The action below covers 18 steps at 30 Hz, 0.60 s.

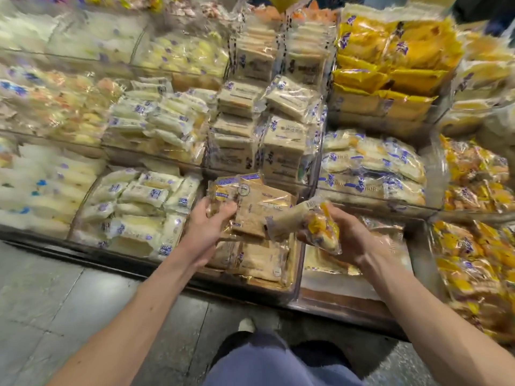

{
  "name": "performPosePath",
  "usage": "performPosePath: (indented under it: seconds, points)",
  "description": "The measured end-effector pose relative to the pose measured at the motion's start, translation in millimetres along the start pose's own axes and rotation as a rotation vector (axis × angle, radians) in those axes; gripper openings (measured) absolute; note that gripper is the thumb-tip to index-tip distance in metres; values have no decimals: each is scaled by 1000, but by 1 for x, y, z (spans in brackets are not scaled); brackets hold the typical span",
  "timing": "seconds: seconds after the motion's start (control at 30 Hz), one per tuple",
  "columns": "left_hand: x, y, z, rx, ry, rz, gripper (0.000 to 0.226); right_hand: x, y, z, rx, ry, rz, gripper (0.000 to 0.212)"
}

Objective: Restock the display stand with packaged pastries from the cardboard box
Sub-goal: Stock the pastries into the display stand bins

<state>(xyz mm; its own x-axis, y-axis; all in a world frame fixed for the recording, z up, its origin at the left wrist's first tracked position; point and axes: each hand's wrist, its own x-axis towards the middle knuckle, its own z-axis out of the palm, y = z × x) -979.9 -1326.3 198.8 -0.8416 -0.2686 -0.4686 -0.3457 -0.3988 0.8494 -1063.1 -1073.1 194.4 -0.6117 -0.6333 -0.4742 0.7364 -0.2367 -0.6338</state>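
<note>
My left hand (206, 227) has its fingers curled over a tan packet (226, 191), gripping it at the back of the centre bin (298, 271) on the lowest tier of the stand (117, 257). That bin holds flat tan packets, stacked and overlapping.

My right hand (351, 235) grips a yellow-and-white packet (313, 227), tilted and held in the air over the wall between the centre bin and the right bin (331, 285). The right bin has only a few packets lying at its back, and much of its pale floor shows.

The left bin (85, 200) is full of white packets. On the tier above stand piles of square sandwich packets (281, 146), and beside them a bin of blue-print packets (370, 165). Yellow packs (390, 68) fill a bin on the top tier. Orange packets (473, 263) heap up at the far right, cut off by the frame edge.

Most of my right fingers are hidden behind the packet I hold. The upper and left tiers are smeared by blur, so I cannot make out what is in those bins beyond pale wrappers. None of the print can be read. My leg (278, 363) and the grey floor (83, 302) show at the bottom.
</note>
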Motion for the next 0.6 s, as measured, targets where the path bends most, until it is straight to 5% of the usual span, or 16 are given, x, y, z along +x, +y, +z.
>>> performPosePath:
  seconds: [0.07,0.2,0.37,0.6]
  points:
    - [4,-2,-1,-4,-26,-26,44,5,9,7,29,40,-24,73]
    - [12,-10,0,-27,-122,-101,68,15,22,14,66,127,-2,87]
    - [21,-19,2,63,-171,-45,30,16,30,18,87,117,-49,114]
    - [34,-35,-3,117,-60,-24,47,12,33,18,-69,123,-125,108]
